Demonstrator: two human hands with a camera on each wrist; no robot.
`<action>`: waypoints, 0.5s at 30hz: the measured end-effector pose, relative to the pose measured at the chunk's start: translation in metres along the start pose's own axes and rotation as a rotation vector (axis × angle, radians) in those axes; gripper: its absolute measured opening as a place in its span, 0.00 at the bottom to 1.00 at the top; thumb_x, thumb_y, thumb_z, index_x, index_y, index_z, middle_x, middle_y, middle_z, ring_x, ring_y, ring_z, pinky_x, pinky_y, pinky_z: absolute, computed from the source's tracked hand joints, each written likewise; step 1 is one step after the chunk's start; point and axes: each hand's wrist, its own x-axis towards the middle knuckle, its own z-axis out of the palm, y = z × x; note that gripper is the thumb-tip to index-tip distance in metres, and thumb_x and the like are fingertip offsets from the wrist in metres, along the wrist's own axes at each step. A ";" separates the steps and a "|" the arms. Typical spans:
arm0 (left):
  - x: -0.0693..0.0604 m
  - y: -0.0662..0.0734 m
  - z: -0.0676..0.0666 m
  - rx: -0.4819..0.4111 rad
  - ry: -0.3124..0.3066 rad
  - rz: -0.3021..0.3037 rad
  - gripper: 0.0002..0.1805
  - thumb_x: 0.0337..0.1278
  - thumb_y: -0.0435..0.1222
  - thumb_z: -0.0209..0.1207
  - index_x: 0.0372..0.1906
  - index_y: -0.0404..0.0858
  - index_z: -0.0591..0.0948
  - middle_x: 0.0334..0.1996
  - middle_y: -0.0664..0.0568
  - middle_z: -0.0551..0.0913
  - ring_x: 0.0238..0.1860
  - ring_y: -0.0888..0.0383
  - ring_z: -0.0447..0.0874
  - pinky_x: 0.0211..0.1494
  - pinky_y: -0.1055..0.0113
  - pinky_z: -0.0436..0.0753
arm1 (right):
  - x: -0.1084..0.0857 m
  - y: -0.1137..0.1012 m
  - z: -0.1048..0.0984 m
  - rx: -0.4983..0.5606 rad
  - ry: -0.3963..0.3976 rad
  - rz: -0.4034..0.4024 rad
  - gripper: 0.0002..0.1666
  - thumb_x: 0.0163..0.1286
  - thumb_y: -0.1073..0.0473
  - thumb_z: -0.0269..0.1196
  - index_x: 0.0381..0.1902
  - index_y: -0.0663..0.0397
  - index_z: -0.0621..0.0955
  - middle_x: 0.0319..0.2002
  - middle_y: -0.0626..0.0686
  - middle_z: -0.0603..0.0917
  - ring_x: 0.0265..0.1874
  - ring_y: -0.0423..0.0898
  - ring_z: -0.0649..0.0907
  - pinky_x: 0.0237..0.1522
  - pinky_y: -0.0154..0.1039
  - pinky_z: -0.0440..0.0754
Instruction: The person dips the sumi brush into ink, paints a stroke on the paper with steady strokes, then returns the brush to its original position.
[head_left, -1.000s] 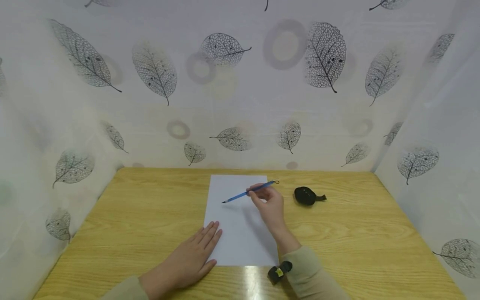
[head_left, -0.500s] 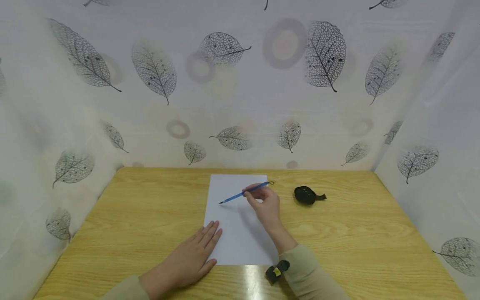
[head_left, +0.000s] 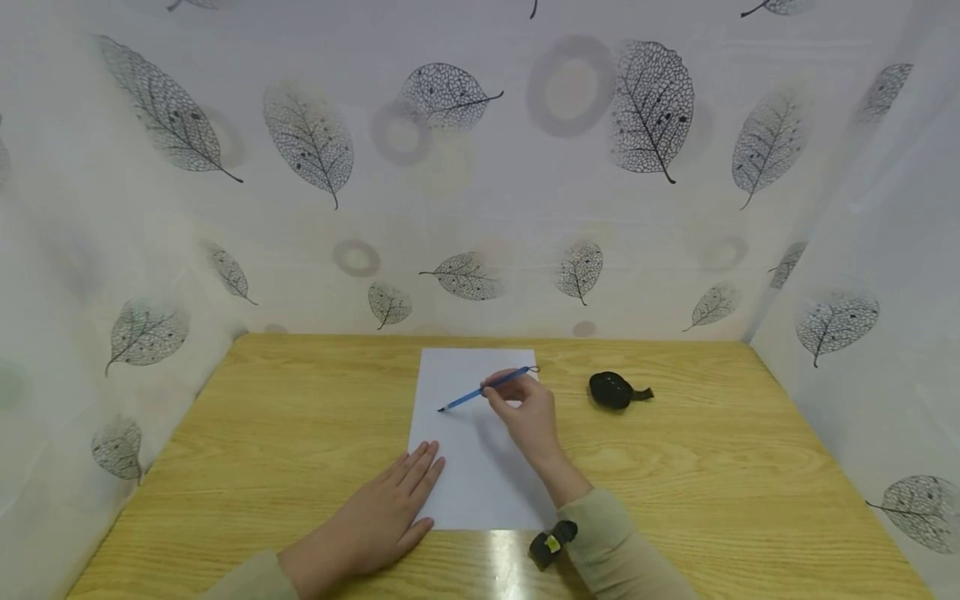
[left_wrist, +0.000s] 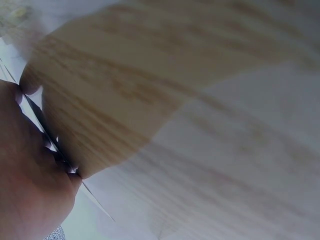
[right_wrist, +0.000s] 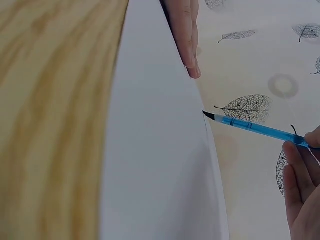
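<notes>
My right hand [head_left: 527,412] pinches a blue brush pen [head_left: 467,397] with a dark tip and a small loop at its tail. In the right wrist view the dark bristle tip of the brush [right_wrist: 240,123] meets the far part of the white paper [right_wrist: 155,125]; the fingers [right_wrist: 300,175] curl round the shaft. On the table, the paper [head_left: 457,492] shows no marks that I can make out in the head view. Flat on its lower left edge rests my left hand [head_left: 386,512], fingers straight. The left wrist view shows that hand [left_wrist: 35,175] only in part.
To the right of the paper lies a small black object with a short tail [head_left: 611,391]. The wooden table [head_left: 675,483] is enclosed by leaf-patterned white sheets [head_left: 480,200]. A black strap device [head_left: 552,543] sits at my right wrist.
My right hand has shifted slightly left, bringing the brush tip a little left and down over the paper. The left hand has stayed in place.
</notes>
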 end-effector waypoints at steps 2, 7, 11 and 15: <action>0.000 0.000 0.000 0.002 -0.003 -0.002 0.39 0.84 0.54 0.45 0.84 0.33 0.59 0.86 0.39 0.53 0.87 0.44 0.52 0.86 0.48 0.65 | 0.000 0.000 0.000 -0.029 -0.013 0.016 0.06 0.66 0.71 0.73 0.40 0.62 0.89 0.38 0.62 0.93 0.33 0.43 0.90 0.39 0.28 0.87; 0.000 0.000 0.000 0.003 -0.007 -0.001 0.39 0.84 0.54 0.45 0.84 0.33 0.59 0.86 0.39 0.53 0.87 0.44 0.52 0.86 0.48 0.65 | 0.000 -0.001 0.001 -0.148 -0.035 0.028 0.05 0.66 0.70 0.72 0.40 0.58 0.89 0.37 0.57 0.93 0.33 0.49 0.91 0.38 0.30 0.87; 0.001 0.000 -0.001 0.000 -0.015 -0.001 0.39 0.84 0.54 0.45 0.84 0.33 0.59 0.86 0.39 0.53 0.87 0.43 0.52 0.86 0.47 0.64 | 0.002 -0.003 0.001 -0.199 -0.043 0.027 0.05 0.66 0.69 0.72 0.40 0.58 0.90 0.37 0.57 0.94 0.34 0.51 0.92 0.38 0.31 0.88; 0.001 0.000 -0.002 -0.007 -0.024 -0.005 0.39 0.84 0.54 0.45 0.84 0.33 0.58 0.86 0.39 0.53 0.87 0.44 0.52 0.86 0.47 0.64 | 0.003 -0.005 0.000 -0.223 -0.050 0.032 0.05 0.66 0.69 0.72 0.39 0.58 0.90 0.37 0.57 0.94 0.34 0.51 0.92 0.37 0.29 0.87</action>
